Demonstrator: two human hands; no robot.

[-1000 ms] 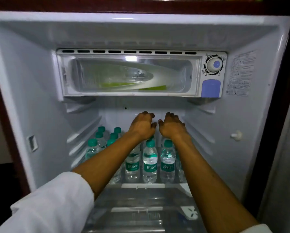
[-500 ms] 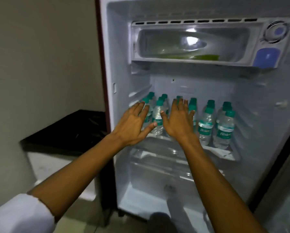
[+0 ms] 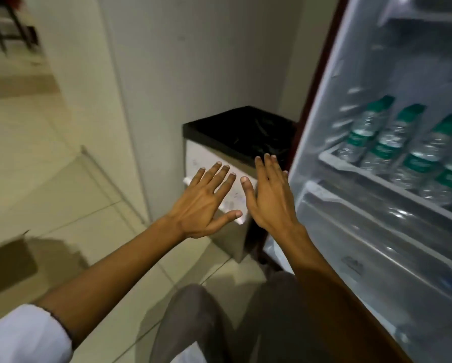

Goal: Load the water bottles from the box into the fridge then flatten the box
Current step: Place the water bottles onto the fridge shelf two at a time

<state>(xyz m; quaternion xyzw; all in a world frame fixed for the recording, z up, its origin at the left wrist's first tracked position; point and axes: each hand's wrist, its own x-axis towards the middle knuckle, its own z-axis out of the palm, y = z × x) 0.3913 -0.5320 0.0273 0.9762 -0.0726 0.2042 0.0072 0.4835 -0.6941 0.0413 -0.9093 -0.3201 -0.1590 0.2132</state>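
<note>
The open fridge [image 3: 321,121] fills the right side of the view. Several clear water bottles [image 3: 392,142] with green caps and labels stand in rows on its upper shelf. My left hand [image 3: 206,205] and my right hand [image 3: 269,197] hover side by side in the air left of the fridge, fingers spread and straight, holding nothing. Both are outside the fridge, in front of a small bin. A brown corner of the cardboard box [image 3: 7,265] shows blurred at the lower left on the floor.
A small bin [image 3: 214,163] with a black liner stands against the wall beside the fridge. Pale floor tiles [image 3: 23,153] stretch to the left. My knees [image 3: 193,323] in grey trousers are at the bottom. A lower fridge shelf [image 3: 376,247] holds nothing visible.
My hands have come out of the fridge, leaving the bottles on the shelf. The view has swung left and down, so the bin, floor and box corner now show.
</note>
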